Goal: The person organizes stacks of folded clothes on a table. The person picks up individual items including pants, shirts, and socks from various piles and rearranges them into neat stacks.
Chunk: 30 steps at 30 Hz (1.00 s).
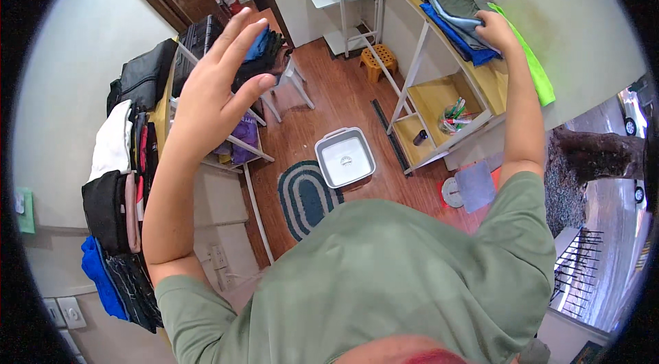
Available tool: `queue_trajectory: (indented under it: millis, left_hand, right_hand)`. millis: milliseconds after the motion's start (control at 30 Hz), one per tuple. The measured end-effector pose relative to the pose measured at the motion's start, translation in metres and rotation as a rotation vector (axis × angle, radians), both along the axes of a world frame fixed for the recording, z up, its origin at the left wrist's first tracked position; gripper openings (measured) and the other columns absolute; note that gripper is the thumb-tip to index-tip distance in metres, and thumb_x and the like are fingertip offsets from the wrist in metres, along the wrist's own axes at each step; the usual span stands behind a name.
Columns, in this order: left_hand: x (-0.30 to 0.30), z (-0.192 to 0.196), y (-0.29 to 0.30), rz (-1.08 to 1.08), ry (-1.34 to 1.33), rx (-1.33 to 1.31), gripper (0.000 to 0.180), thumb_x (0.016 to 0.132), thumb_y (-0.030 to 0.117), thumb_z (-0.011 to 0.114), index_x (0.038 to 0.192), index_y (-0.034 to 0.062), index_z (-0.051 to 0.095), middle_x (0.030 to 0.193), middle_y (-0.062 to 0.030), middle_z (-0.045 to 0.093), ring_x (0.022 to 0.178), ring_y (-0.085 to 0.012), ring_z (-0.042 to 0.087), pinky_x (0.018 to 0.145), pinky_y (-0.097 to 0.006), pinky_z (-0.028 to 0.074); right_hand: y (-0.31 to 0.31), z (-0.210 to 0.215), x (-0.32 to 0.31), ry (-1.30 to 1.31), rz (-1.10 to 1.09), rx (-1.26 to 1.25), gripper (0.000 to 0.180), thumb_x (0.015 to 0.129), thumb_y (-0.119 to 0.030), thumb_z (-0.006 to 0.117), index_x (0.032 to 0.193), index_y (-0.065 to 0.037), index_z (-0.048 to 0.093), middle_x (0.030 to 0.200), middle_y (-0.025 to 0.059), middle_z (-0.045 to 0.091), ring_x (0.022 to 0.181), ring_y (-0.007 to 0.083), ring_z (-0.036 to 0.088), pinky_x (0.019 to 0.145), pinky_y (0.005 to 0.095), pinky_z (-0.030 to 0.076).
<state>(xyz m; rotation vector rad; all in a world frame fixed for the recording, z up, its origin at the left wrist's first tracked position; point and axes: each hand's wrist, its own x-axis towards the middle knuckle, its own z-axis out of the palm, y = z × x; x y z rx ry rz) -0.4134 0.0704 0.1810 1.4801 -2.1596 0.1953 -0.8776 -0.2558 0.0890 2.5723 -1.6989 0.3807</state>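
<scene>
Right hand (497,31) out at the far-right stack on the pale wood desk (493,84), fingers curled at the right edge of a folded grey-green cloth garment (465,4); can't tell if they're pinching it. Bright blue folded fabric (446,31) pokes out lower left, long neon-green cloth (533,65) just right. Left hand (218,89) raised mid-air on the left, fingers loosely spread, nothing held. Garment looks light, soft, floppy, not fragile; probably slides on layers below. Best hold: folded edge, thumb above, fingers beneath, other hand supporting so folds don't open.
</scene>
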Motion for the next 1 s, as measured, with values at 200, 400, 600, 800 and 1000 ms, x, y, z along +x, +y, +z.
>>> queue_trajectory:
  millis: [200,400,600,800,1000]
  left_hand:
    - [0.005,-0.014,0.001,0.038,0.101,0.056,0.072,0.089,0.033,0.072,0.149,0.0063,0.043,0.159,-0.0176,0.036,0.147,-0.0341,0.035,0.117,-0.040,0.029]
    - [-0.009,-0.023,0.032,0.031,0.097,-0.138,0.099,0.074,0.046,0.082,0.151,0.0039,0.037,0.156,-0.0307,0.030,0.146,-0.0461,0.028,0.116,-0.052,0.030]
    - [-0.013,-0.011,0.138,0.393,0.117,-0.178,0.096,0.064,0.038,0.087,0.147,0.0165,0.044,0.146,-0.0168,0.048,0.140,-0.0453,0.037,0.107,-0.070,0.028]
    - [0.016,0.018,0.298,0.265,1.252,0.215,0.050,0.080,0.007,0.081,0.126,-0.0038,0.063,0.116,-0.0079,0.070,0.105,-0.0136,0.063,0.093,-0.029,0.049]
    - [0.093,0.066,0.415,0.694,1.188,-0.145,0.052,0.085,0.014,0.077,0.129,-0.0032,0.057,0.113,-0.0082,0.070,0.095,-0.0119,0.068,0.087,-0.027,0.055]
  right_hand:
    - [0.011,0.080,0.011,-0.071,-0.194,-0.344,0.034,0.088,-0.024,0.061,0.117,-0.008,0.065,0.107,0.0207,0.070,0.103,0.0390,0.066,0.087,0.0456,0.052]
    - [0.105,0.145,0.120,-0.139,0.436,-0.378,0.035,0.091,-0.015,0.058,0.121,0.001,0.062,0.102,0.0236,0.069,0.097,0.0373,0.067,0.087,0.0415,0.051]
    - [0.235,0.151,0.275,-0.302,1.455,0.237,0.035,0.064,-0.012,0.060,0.096,0.003,0.066,0.082,0.0114,0.065,0.077,0.0227,0.064,0.074,0.0277,0.049]
    - [0.317,0.125,0.449,-0.686,1.564,1.017,0.048,0.060,-0.025,0.065,0.100,0.003,0.067,0.098,0.0046,0.065,0.084,0.0156,0.058,0.071,0.0220,0.043]
    - [0.427,0.169,0.624,-0.635,1.904,1.489,0.037,0.088,-0.021,0.067,0.121,-0.003,0.064,0.104,0.0066,0.067,0.091,0.0147,0.065,0.081,0.0291,0.052]
